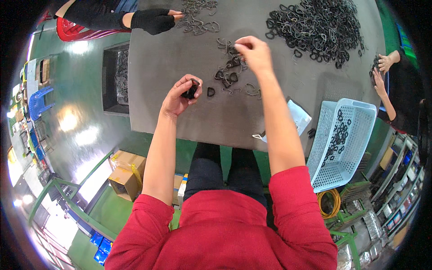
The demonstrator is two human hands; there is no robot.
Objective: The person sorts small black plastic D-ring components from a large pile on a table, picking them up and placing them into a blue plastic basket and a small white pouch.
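Observation:
My left hand (179, 95) is curled around several black D-shaped rings (191, 92), palm up over the grey table. My right hand (255, 54) is farther off, thumb and fingertips pinched together; what they grip, if anything, is too small to make out. Just beneath those fingertips lies a small heap of black rings (229, 76) mixed with thin metal wire hooks (253, 91). One loose black D-shaped ring (210, 92) rests on the table between the heap and my left hand.
A large pile of black rings (317, 31) covers the far right. A light blue basket (315, 166) with black rings stands at right, beside a face mask (298, 118). A co-worker's gloved hand (155, 21) is near metal hooks (198, 24); another person's hands (382, 74) are far right.

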